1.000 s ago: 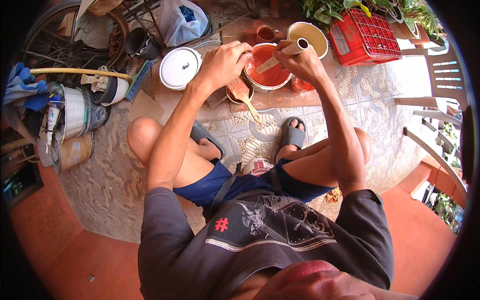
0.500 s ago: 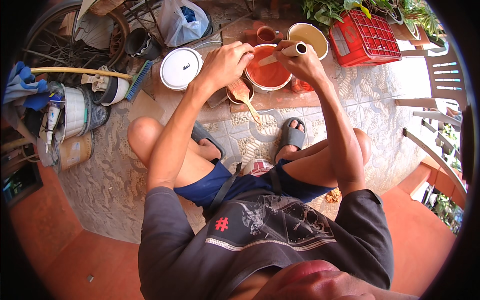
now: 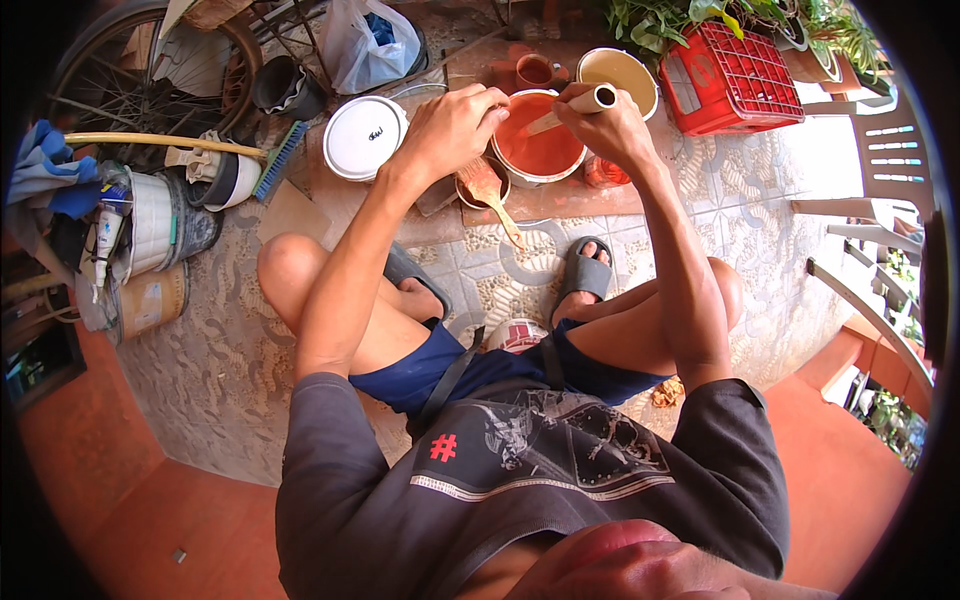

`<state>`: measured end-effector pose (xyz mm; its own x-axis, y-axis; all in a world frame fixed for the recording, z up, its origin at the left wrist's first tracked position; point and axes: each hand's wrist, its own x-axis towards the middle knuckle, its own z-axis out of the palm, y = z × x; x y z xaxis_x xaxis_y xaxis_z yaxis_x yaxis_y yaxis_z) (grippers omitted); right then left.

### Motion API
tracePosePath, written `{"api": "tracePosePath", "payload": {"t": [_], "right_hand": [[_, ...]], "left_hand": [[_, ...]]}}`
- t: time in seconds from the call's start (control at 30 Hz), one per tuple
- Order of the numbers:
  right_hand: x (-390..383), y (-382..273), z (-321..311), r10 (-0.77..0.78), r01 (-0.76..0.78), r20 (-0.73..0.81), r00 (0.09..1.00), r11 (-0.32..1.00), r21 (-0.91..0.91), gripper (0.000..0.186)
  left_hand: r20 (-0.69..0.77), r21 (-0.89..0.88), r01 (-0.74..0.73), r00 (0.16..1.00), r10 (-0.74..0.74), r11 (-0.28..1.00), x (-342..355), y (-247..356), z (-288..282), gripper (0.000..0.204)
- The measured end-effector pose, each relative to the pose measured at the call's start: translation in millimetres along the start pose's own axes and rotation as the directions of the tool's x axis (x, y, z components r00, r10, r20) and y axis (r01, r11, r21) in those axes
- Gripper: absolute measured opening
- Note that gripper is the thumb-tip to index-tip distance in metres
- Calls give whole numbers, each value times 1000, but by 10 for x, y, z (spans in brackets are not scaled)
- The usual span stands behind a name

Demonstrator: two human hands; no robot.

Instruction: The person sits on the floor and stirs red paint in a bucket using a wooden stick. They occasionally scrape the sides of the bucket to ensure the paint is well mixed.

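A bucket of orange-red paint (image 3: 537,152) stands in front of me. My right hand (image 3: 607,122) is closed around a pale hollow tube (image 3: 602,97), whose lower part slants into the paint. At the bucket's left edge, my left hand (image 3: 450,128) has its fingers bent down on the rim, seemingly gripping it; the fingertips are partly hidden. Just below that hand, a paint-stained brush (image 3: 485,190) with a wooden handle lies across a small can (image 3: 503,172). A red-smeared jar (image 3: 603,172) sits beside the bucket, near my right wrist.
To the left are a white-lidded bucket (image 3: 364,137), a blue-bristled broom (image 3: 279,160) and stacked pails (image 3: 150,222). Behind the paint stand a cream bucket (image 3: 632,75) and a clay pot (image 3: 534,70). A red crate (image 3: 730,80) and plastic chair (image 3: 895,150) are at the right.
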<state>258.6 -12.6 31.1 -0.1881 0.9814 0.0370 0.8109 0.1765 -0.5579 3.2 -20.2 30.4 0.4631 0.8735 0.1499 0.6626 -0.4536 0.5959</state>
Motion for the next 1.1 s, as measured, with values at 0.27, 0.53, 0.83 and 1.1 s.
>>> {"api": "tracePosePath", "payload": {"t": [0.27, 0.53, 0.83, 1.1], "right_hand": [[-34, -86, -84, 71, -61, 161, 984, 996, -70, 27], [7, -73, -24, 25, -23, 12, 1000, 993, -117, 26], [-6, -107, 3, 14, -17, 49, 999, 998, 60, 24], [-38, -179, -109, 9, 14, 119, 993, 983, -185, 24]], "left_hand": [[-1, 12, 1, 1000, -1, 1000, -20, -27, -3, 24], [0, 16, 1, 1000, -1, 1000, -14, 3, -10, 24], [-2, -5, -18, 1000, 18, 1000, -15, -2, 14, 23], [-4, 7, -13, 1000, 13, 1000, -40, -54, 22, 23]]}}
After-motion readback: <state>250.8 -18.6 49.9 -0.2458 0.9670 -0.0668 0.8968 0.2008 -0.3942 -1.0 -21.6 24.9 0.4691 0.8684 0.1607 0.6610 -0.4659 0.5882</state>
